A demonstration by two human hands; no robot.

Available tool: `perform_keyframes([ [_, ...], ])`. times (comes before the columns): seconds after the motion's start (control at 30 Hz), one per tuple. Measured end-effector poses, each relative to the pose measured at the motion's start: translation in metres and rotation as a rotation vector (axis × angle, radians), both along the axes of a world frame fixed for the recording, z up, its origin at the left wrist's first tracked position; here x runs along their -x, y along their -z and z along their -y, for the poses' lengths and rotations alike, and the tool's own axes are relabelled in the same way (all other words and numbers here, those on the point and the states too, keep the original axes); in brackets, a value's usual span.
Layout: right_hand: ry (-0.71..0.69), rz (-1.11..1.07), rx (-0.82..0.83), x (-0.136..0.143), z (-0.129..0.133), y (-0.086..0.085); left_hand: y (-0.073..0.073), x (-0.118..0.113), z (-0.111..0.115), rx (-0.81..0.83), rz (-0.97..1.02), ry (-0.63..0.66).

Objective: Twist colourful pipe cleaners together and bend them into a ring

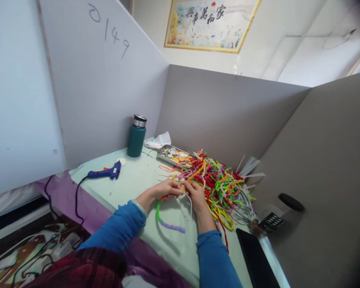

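Note:
My left hand (167, 189) and my right hand (194, 193) meet over the pale green table, fingertips pinched close together. A curved strip (163, 222), green in one part and lilac toward its end, hangs below my left hand. From between the two hands a thin white strand (191, 204) trails down beside my right hand, and a bit of orange shows at the fingertips. Fingers hide the spot where these pieces meet. Just right of my right hand lies a heap of many-coloured fuzzy stems (219, 180).
Behind the hands are a metal tray (168, 159) of small pieces, white tissue (159, 141) and a green bottle (136, 138). A blue glue gun (106, 172) with its cord lies left. A black flat object (255, 260) lies right. Grey partitions (228, 108) surround the table.

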State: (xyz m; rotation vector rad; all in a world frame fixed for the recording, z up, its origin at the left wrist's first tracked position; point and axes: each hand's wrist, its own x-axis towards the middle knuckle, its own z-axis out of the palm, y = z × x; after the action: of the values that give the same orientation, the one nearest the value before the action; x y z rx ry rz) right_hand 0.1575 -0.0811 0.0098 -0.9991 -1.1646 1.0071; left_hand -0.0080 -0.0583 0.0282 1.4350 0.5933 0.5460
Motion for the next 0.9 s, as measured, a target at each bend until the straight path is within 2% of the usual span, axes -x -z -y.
perform_keyframes([
  [0.3, 0.081, 0.264, -0.177, -0.003, 0.001, -0.006, 0.001, -0.002, -0.001, -0.006, -0.024, -0.045],
  [0.4, 0.117, 0.299, -0.207, -0.004, -0.002, -0.002, 0.002, -0.002, -0.002, -0.039, -0.036, -0.078],
  [0.53, 0.157, 0.287, -0.233, -0.004, -0.007, 0.006, 0.002, -0.003, -0.004, -0.067, -0.092, -0.191],
  [0.63, 0.099, 0.338, -0.285, -0.004, -0.006, 0.005, 0.001, -0.003, -0.005, -0.05, -0.108, -0.247],
  [0.73, -0.011, 0.41, -0.352, -0.003, 0.0, -0.004, -0.001, -0.001, -0.005, -0.008, -0.088, -0.262],
  [0.9, -0.134, 0.435, -0.322, -0.003, 0.006, -0.012, -0.002, 0.0, -0.006, 0.027, -0.049, -0.29],
])
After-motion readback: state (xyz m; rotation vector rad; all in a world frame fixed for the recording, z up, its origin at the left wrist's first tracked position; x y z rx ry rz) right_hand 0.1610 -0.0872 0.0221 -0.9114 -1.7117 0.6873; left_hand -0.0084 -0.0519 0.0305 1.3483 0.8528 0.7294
